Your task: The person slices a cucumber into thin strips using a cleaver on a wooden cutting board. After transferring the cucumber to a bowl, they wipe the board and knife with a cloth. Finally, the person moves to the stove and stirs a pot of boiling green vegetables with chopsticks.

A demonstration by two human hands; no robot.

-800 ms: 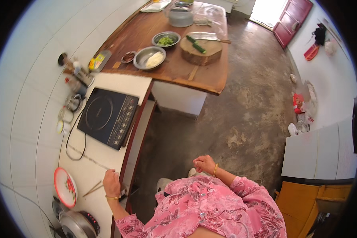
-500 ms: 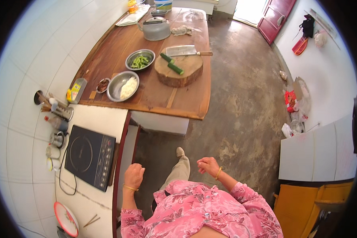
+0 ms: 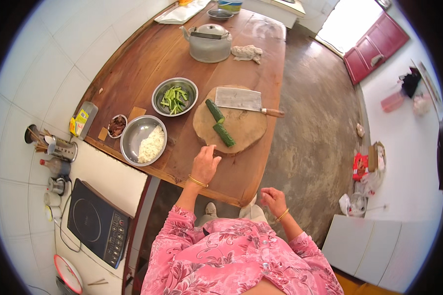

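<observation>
Cucumber pieces (image 3: 223, 134), two of them, are lying nearly end to end on the left part of the round wooden block (image 3: 248, 128) on the counter (image 3: 236, 179). They are looking light and stiff, probably slippery at the cut faces, so the middle of the green skin is seemingly offering the surest hold. The left grip (image 3: 205, 164) is hanging at the block's near edge, loosely spread and apparently holding nothing; the view is not showing whether it is touching the wood. The right grip (image 3: 274, 198) is hanging right of the counter's near corner, its palm hiding, so one cannot tell whether its fingers are pressing together. The top edge is cutting off the far tub (image 3: 230, 5).
</observation>
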